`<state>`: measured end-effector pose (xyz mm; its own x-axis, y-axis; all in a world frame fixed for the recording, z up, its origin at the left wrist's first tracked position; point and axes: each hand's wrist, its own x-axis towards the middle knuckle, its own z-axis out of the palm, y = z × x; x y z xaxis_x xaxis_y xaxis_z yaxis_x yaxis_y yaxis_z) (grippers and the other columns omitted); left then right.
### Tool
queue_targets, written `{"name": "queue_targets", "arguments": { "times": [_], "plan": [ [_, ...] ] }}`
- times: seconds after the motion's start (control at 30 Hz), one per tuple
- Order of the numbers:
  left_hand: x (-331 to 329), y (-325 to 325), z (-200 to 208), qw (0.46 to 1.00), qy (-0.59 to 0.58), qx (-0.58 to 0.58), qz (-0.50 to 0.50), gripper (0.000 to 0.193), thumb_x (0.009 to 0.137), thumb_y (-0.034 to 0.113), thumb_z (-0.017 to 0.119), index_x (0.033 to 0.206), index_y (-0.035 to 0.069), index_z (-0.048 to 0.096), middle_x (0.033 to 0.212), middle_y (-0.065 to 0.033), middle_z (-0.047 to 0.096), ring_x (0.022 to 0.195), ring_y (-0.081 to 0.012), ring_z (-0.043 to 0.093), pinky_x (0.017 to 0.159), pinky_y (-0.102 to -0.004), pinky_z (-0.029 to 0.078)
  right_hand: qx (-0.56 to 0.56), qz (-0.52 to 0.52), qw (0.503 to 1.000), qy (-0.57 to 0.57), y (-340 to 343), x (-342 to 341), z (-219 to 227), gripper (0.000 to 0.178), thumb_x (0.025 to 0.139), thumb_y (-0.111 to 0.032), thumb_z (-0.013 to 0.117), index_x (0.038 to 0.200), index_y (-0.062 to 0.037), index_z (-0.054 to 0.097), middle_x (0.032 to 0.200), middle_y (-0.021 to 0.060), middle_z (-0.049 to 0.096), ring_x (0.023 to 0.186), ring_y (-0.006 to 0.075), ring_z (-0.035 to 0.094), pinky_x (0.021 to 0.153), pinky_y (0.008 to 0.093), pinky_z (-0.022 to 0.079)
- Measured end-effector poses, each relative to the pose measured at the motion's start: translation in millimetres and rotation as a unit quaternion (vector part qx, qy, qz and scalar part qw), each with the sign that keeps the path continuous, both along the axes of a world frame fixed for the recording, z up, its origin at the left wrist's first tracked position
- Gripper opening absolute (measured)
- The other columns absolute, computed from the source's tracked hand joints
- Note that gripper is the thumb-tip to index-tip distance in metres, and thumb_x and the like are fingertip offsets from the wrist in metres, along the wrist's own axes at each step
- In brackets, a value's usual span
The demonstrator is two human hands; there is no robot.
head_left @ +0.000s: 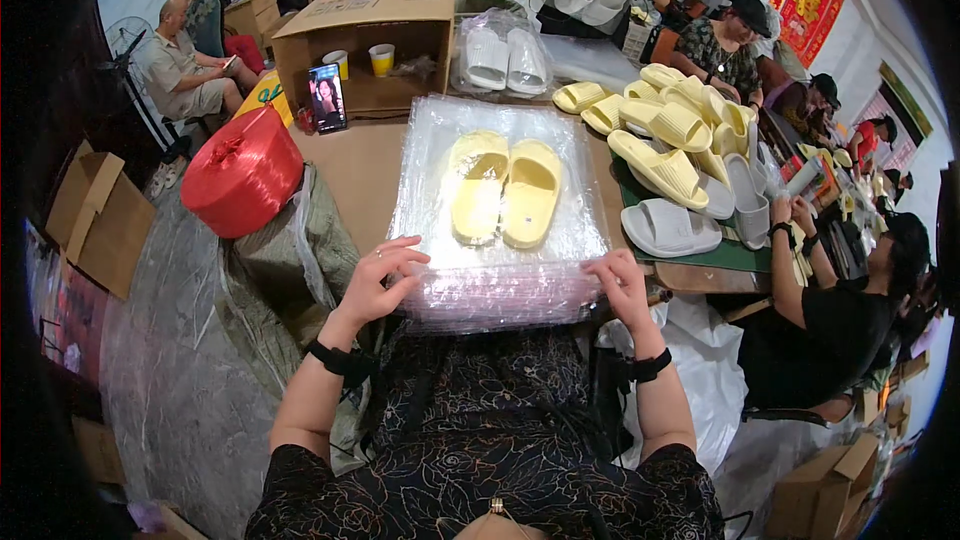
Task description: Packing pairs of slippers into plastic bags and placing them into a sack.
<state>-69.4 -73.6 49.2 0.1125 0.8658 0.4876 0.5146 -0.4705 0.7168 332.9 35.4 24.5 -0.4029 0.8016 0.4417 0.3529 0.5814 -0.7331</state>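
A pair of pale yellow slide slippers [530,196] lies side by side on a stack of clear plastic bags [425,165], toes pointing away from me. Glare covers part of the left slipper, and I cannot tell whether a film layer lies over the pair. The near ends of the bags hang in a pinkish, wrinkled bundle at the table's front edge. My left hand [378,280] rests at the left corner of this bundle, fingers stretched and thumb apart. At the right corner, my right hand [622,285] has its fingers bent together on the bag's edge.
Yellow and white slippers [680,130] are heaped at the right. Behind the bags stand a bagged white pair [505,58] and an open cardboard box [365,15] holding cups. A phone [327,98] and a red twine roll [243,172] are at the left. Co-workers [850,310] sit along the right.
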Motion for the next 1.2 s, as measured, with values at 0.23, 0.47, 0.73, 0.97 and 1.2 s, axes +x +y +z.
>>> {"name": "queue_targets", "arguments": {
  "times": [0.23,0.47,0.73,0.97,1.2],
  "plan": [
    [12,33,-19,0.976,-0.206,-0.032,0.06,0.01,0.092,0.008,0.06,0.088,-0.001,0.062,0.073,-0.0083,0.067,0.072,-0.0177,0.067,0.069,-0.0312,0.053,-0.064,-0.075,0.984,0.148,20,-26,-5,0.02,0.095,-0.013,0.057,0.087,-0.0018,0.071,0.072,0.0064,0.064,0.073,0.0199,0.061,0.07,0.0312,0.047],
    [20,69,-25,0.944,-0.219,-0.138,0.204,0.015,0.092,0.013,0.063,0.097,0.0,0.059,0.058,-0.0055,0.056,0.048,-0.0105,0.053,0.048,-0.0285,0.044,-0.06,-0.196,0.979,0.018,37,-39,-2,0.025,0.089,-0.023,0.062,0.086,-0.0002,0.072,0.062,0.0119,0.061,0.057,0.0245,0.06,0.059,0.0354,0.047],
    [34,65,-9,0.911,0.106,0.101,0.387,0.023,0.086,0.009,0.066,0.107,0.005,0.059,0.085,-0.0083,0.067,0.08,-0.0234,0.063,0.074,-0.0424,0.049,-0.065,-0.282,0.952,-0.103,43,-50,0,0.03,0.081,-0.031,0.066,0.083,-0.0023,0.073,0.069,0.0159,0.066,0.069,0.0363,0.066,0.066,0.0425,0.051],
    [74,63,-21,0.929,0.329,0.063,0.158,0.046,0.096,0.024,0.05,0.141,0.013,0.048,0.149,-0.0118,0.042,0.142,-0.0316,0.031,0.118,-0.0509,0.017,-0.067,-0.306,0.919,-0.241,27,-66,24,0.028,0.082,-0.027,0.066,0.101,-0.0064,0.072,0.09,0.0189,0.07,0.084,0.0364,0.066,0.076,0.0439,0.051],
    [76,67,-42,0.932,0.333,0.021,0.145,0.05,0.099,0.033,0.045,0.145,0.014,0.045,0.155,-0.0115,0.034,0.146,-0.0318,0.024,0.119,-0.0536,0.012,0.227,-0.074,0.936,-0.258,-12,-143,25,0.066,0.089,-0.036,0.062,0.142,-0.0019,0.042,0.152,0.017,0.036,0.144,0.0363,0.025,0.118,0.0507,0.019]
  ]
}}
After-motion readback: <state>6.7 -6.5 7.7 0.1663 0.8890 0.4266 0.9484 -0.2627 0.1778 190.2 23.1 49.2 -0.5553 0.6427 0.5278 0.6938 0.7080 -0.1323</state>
